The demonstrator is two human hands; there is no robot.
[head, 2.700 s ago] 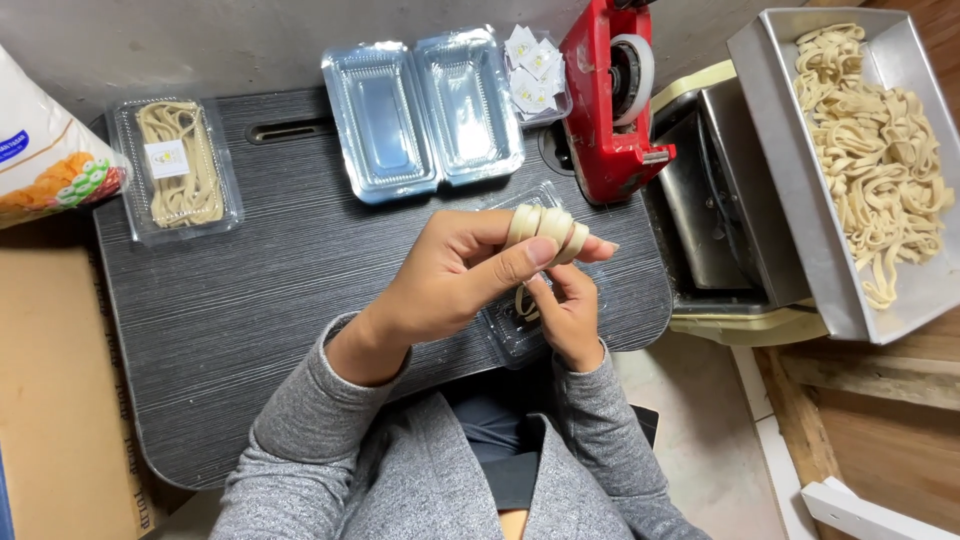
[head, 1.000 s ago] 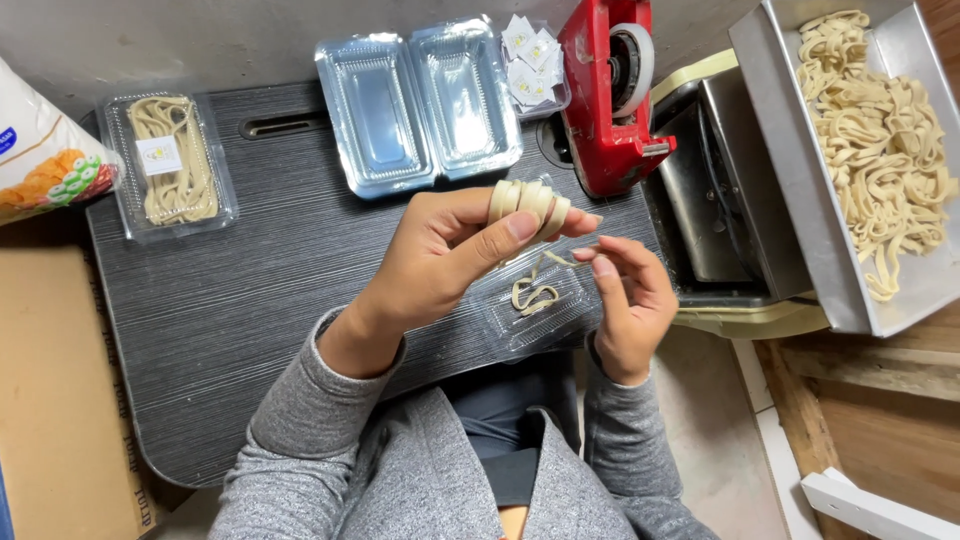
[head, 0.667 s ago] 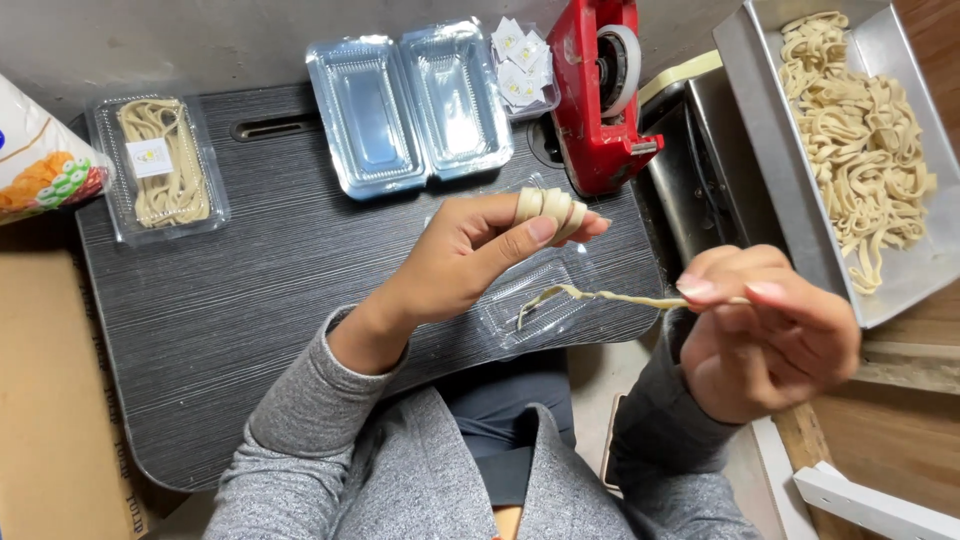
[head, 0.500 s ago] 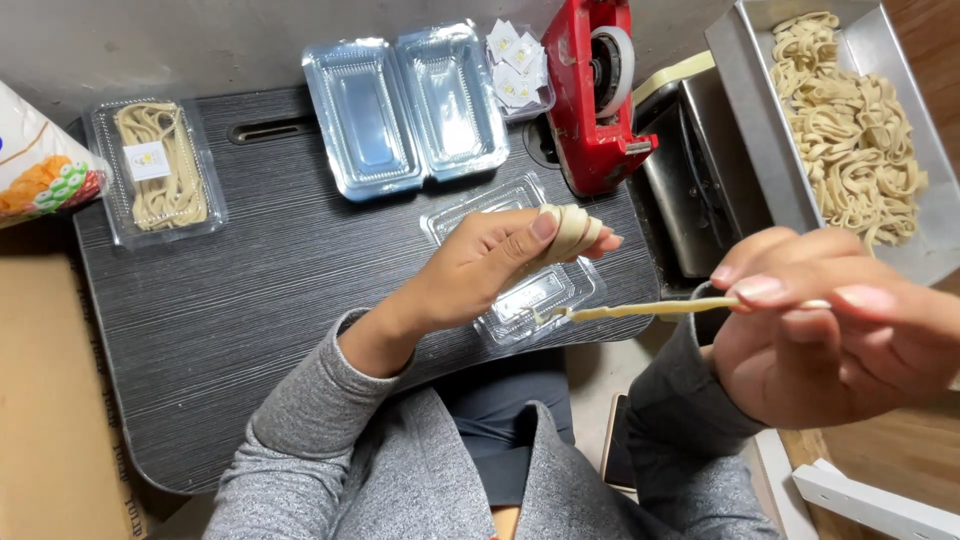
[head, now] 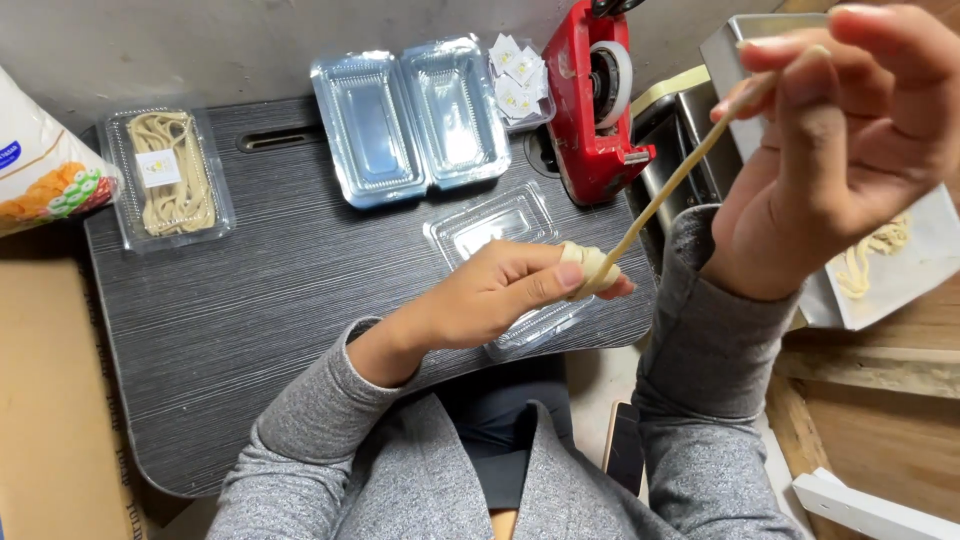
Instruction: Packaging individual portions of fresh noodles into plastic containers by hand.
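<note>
My left hand [head: 500, 295] hovers over an open clear plastic clamshell box [head: 492, 225] on the dark table and has a pale noodle [head: 590, 265] coiled round its fingertips. From that coil a single strand [head: 672, 180] runs up and to the right, stretched taut. My right hand [head: 850, 140] is raised close to the camera and pinches the far end of the strand between thumb and fingers. Part of the clamshell is hidden under my left hand.
An empty open double clamshell [head: 412, 118] lies at the back of the table [head: 280, 300]. A closed box of noodles [head: 168, 180] sits at the left, beside a printed bag [head: 40, 170]. A red tape dispenser [head: 598, 100], small white sachets [head: 518, 80] and a metal tray of noodles [head: 880, 270] stand at the right.
My right hand has lifted away from the clamshell, up and to the right toward the camera, drawing the noodle strand out long. My left hand has lowered a little over the box.
</note>
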